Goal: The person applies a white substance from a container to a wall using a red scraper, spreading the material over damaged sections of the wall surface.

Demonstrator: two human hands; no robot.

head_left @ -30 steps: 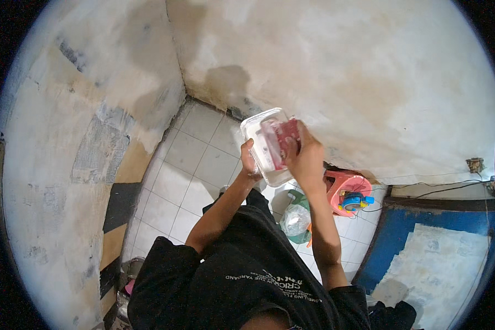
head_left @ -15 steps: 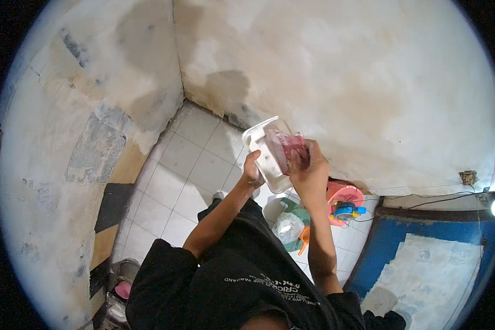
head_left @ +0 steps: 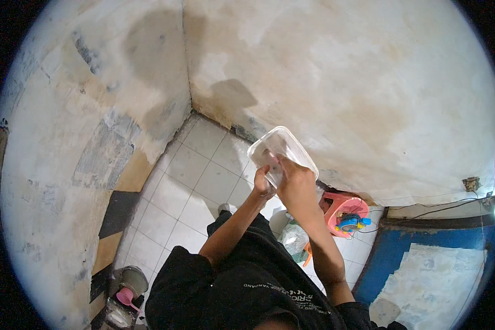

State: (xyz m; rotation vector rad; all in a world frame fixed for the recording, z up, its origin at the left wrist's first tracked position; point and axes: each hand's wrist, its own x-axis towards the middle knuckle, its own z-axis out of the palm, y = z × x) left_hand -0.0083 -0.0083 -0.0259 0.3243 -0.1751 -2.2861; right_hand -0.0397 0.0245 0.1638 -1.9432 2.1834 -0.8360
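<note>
A clear, rectangular plastic tub (head_left: 300, 153) with whitish residue is held out near the wall corner. My left hand (head_left: 264, 181) grips its near-left side, thumb over the edge. Over the tub's opening, my right hand (head_left: 297, 184) reaches in with curled fingers. Something small and pinkish shows by its fingertips; what it is, and whether the fingers hold it, is hard to make out. The red-and-white packet from the earlier frame cannot be identified now.
Patchy plastered walls (head_left: 335, 93) meet ahead above a tiled floor (head_left: 203, 181). To the right are a pink plastic stool (head_left: 359, 204) bearing a blue-and-yellow object (head_left: 349, 221), a clear bag (head_left: 293, 237), an orange handle (head_left: 307, 254) and a blue panel (head_left: 393, 236). A pink scoop (head_left: 125, 297) lies lower left.
My right hand has moved down into the tub, and the red-and-white packet it held is no longer plainly visible. The tub has turned more open to view and shifted slightly right and lower.
</note>
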